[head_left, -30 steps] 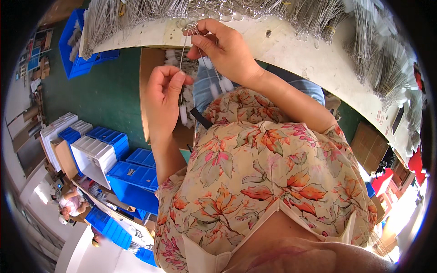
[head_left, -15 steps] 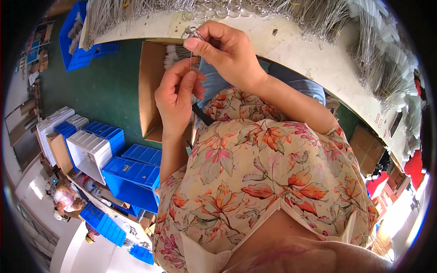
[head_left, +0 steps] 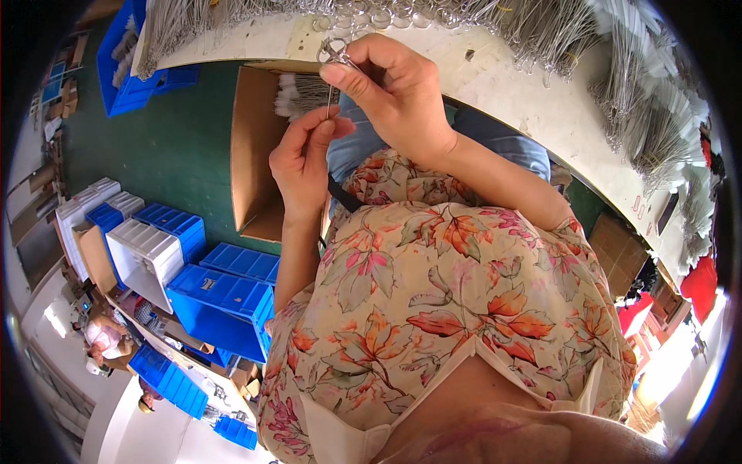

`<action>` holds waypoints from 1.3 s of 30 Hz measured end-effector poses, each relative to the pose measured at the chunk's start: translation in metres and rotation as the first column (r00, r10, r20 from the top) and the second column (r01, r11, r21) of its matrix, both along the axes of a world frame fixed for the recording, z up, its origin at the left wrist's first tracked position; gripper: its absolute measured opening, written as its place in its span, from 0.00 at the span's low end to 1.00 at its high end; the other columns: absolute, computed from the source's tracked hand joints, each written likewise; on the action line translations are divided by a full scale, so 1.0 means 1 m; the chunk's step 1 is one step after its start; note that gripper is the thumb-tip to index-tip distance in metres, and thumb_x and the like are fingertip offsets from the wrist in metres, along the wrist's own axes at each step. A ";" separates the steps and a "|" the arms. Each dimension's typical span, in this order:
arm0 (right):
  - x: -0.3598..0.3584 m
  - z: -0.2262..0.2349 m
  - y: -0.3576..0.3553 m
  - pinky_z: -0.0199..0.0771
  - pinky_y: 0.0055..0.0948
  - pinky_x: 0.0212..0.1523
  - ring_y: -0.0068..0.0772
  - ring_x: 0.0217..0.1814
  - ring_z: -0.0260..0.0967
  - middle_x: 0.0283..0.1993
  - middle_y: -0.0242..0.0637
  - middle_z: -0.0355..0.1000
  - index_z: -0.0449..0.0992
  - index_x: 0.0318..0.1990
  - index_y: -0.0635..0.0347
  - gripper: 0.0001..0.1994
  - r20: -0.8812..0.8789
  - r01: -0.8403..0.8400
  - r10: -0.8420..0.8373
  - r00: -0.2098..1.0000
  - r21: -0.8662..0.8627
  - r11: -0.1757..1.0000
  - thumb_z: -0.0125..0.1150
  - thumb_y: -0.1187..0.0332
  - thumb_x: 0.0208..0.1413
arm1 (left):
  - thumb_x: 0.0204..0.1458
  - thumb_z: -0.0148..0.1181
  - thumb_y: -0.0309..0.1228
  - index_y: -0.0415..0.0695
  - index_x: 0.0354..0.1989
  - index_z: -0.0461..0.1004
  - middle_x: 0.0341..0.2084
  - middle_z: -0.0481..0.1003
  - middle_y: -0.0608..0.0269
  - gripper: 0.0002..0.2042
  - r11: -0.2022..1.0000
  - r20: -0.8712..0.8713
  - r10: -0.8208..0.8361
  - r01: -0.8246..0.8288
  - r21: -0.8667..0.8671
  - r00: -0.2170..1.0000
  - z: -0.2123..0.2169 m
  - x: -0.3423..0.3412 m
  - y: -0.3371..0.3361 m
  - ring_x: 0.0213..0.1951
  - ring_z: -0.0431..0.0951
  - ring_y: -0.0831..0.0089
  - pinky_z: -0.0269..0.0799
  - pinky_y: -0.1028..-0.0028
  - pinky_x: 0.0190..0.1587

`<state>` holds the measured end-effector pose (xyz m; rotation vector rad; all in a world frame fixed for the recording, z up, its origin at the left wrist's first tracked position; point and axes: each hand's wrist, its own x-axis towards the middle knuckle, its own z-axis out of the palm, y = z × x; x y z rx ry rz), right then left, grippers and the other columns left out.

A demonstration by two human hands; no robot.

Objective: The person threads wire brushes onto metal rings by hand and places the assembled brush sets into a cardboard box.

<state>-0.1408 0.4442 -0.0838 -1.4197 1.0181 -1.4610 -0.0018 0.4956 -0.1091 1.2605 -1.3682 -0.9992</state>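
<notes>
My right hand (head_left: 406,97) is closed, its thumb and forefinger pinching a small cluster of metal rings (head_left: 333,49) that sticks up past the fingertips. A thin wire stem (head_left: 331,99) runs down from the rings. Its lower part is pinched between the thumb and fingers of my left hand (head_left: 303,158), just below and left of the right one. The stem's lower end is hidden by the left fingers. Beyond both hands, loose metal rings (head_left: 379,17) lie on the pale worktable (head_left: 301,39), beside bundles of looped wire stems (head_left: 541,39).
An open cardboard box (head_left: 255,155) stands beneath my hands with white-bristled wire brushes (head_left: 297,97) inside. More wire bundles (head_left: 649,116) cover the table's right. Blue crates (head_left: 220,298) and a white crate (head_left: 143,259) stand left on the green floor (head_left: 154,155). Another person (head_left: 108,336) is far left.
Both hands have shifted slightly right, the pinched stem with them. The rings at the top now show more plainly above the right fingertips.
</notes>
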 end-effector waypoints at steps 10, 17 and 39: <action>0.000 -0.010 -0.002 0.65 0.24 0.22 0.27 0.20 0.64 0.25 0.36 0.68 0.74 0.27 0.63 0.08 0.030 -0.047 0.049 0.998 -0.070 0.996 0.67 0.70 0.43 | 0.54 0.49 0.21 0.34 0.39 0.71 0.30 0.75 0.60 0.07 0.982 -0.125 0.111 -0.089 0.169 0.986 -0.009 -0.004 -0.001 0.33 0.75 0.76 0.70 0.77 0.41; -0.004 0.024 -0.014 0.66 0.26 0.26 0.33 0.25 0.67 0.29 0.35 0.69 0.76 0.30 0.59 0.08 -0.284 -0.380 0.299 0.911 -0.297 0.876 0.67 0.72 0.39 | 0.42 0.65 0.25 0.35 0.49 0.65 0.42 0.70 0.59 0.24 0.949 -0.089 0.164 -0.182 -0.259 0.982 0.029 0.043 0.007 0.44 0.71 0.69 0.67 0.72 0.49; -0.114 -0.006 0.017 0.72 0.25 0.42 0.26 0.38 0.71 0.36 0.38 0.72 0.73 0.40 0.69 0.08 0.019 -0.369 0.489 0.872 0.681 0.632 0.54 0.77 0.54 | 0.47 0.54 0.31 0.51 0.43 0.70 0.36 0.74 0.52 0.12 0.807 0.777 -0.571 0.005 0.591 0.264 -0.237 0.107 -0.048 0.43 0.73 0.55 0.69 0.58 0.43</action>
